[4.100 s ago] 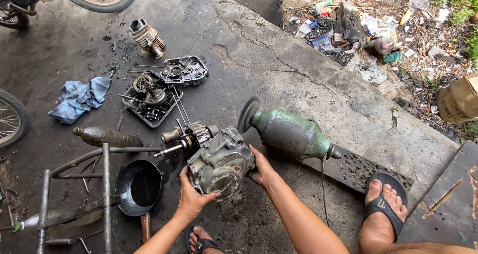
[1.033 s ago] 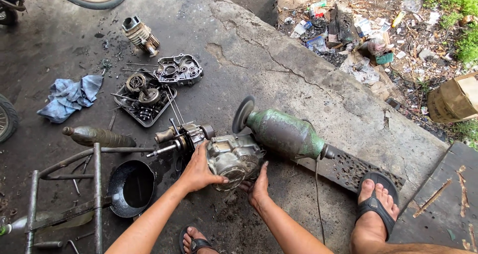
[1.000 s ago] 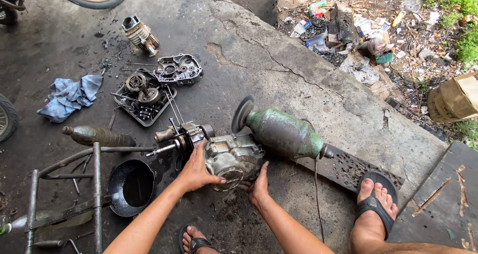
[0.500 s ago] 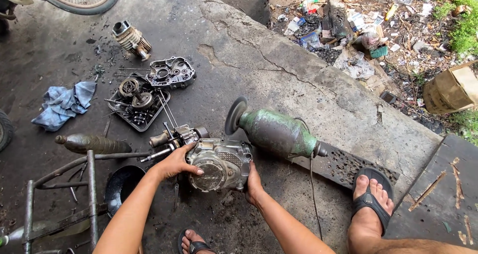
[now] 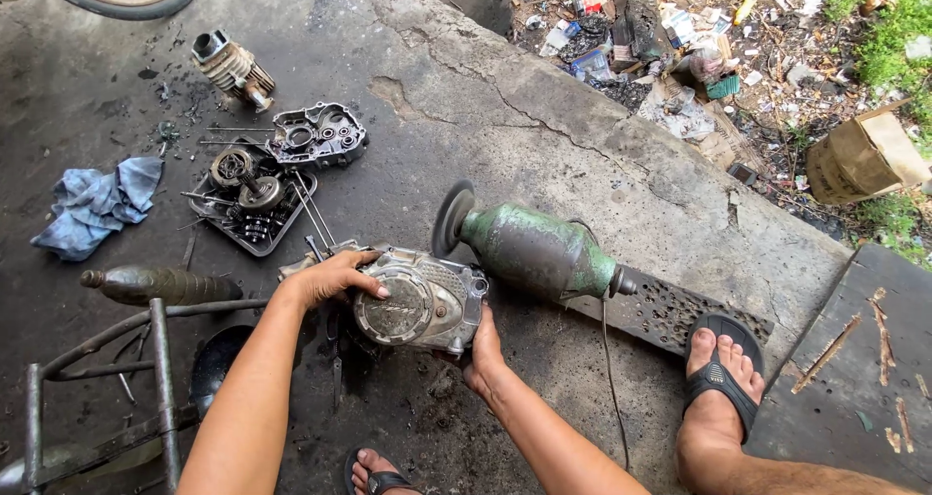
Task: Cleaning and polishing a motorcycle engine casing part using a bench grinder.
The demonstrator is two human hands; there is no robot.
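A grey, greasy engine case [image 5: 422,301] with a round side cover lies on the concrete in front of me. My left hand [image 5: 330,277] grips its upper left edge, fingers curled over the top. My right hand [image 5: 482,354] holds its lower right corner from below. Just behind the case sits a green angle grinder [image 5: 529,247] with its disc at the left end; its cord [image 5: 610,379] runs toward me.
A tray of gears [image 5: 248,204], an engine cover [image 5: 316,136] and a cylinder [image 5: 228,63] lie at the upper left. A blue rag [image 5: 97,204], a bottle [image 5: 160,283], a black pan [image 5: 218,364] and a metal frame [image 5: 155,359] are left. My sandalled foot [image 5: 718,379] rests right.
I have turned the engine case so its round cover faces up. My left hand shifted to its upper left edge and my right hand to its lower right corner.
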